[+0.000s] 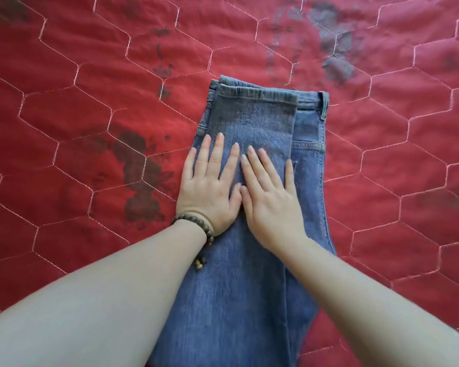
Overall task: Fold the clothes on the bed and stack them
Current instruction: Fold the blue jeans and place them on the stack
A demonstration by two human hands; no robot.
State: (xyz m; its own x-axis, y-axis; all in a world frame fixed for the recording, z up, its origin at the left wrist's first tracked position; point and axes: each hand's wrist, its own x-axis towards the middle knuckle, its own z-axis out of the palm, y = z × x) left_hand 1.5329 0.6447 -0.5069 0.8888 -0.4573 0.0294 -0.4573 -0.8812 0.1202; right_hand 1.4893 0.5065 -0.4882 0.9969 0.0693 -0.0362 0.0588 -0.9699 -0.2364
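Head view shows me a pair of blue jeans [252, 207] lying lengthwise on the red quilted bedcover [90, 102], running from centre frame down to 6 o'clock, with the hems [257, 95] laid over the waistband end [321, 104] at about 12 o'clock of the garment. I read that as a lengthwise fold with the legs doubled over the seat, edges roughly matched so the next fold stays square. My left hand [210, 186] lies flat, palm down, fingers spread, gripping nothing, on the 9 o'clock side of the folded leg; a beaded bracelet [196, 226] sits at that wrist. My right hand [270, 197] is likewise flat and open, thumbs nearly touching, its fingers angled toward 11 o'clock. Both palms press mid-panel, I judge to smooth the denim and pin the upper layer so it does not slide. No other clothes or stack appear in frame, so stacking looks not yet begun here.
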